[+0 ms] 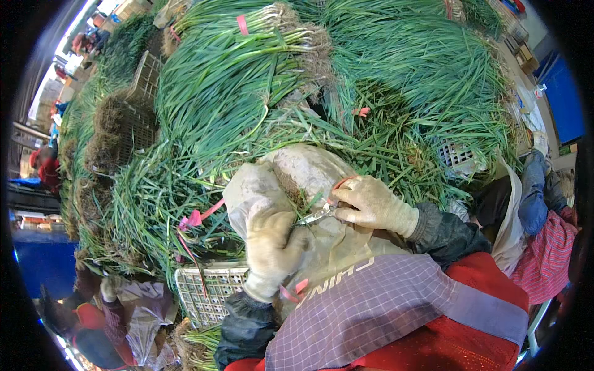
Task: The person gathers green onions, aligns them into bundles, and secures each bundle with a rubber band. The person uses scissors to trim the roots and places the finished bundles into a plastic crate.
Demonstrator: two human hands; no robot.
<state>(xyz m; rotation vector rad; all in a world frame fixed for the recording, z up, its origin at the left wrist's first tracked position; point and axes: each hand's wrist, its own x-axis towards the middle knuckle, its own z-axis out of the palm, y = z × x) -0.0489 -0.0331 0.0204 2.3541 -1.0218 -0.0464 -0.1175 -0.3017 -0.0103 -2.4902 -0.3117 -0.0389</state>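
My right hand (371, 204), in a cream knit glove, grips red-handled scissors (316, 215). Their metal blades point left over my lap; most of the handle is hidden by the fingers. My left hand (274, 250), gloved the same way, is blurred by motion beside my plastic-covered knee (255, 190). Its thumb stands apart from the fingers, and nothing shows in it. A dirt-smeared plastic sheet (320, 164) covers my legs, with green leaf scraps (301, 204) between them. Pink tape (294, 292) lies near my left wrist.
Long green leafy stalks with roots, some in taped bundles (278, 41), are heaped ahead. A plastic crate (209, 287) stands at lower left, loose pink tape (191, 220) above it. Co-workers sit close by at right (543, 259) and lower left (93, 324).
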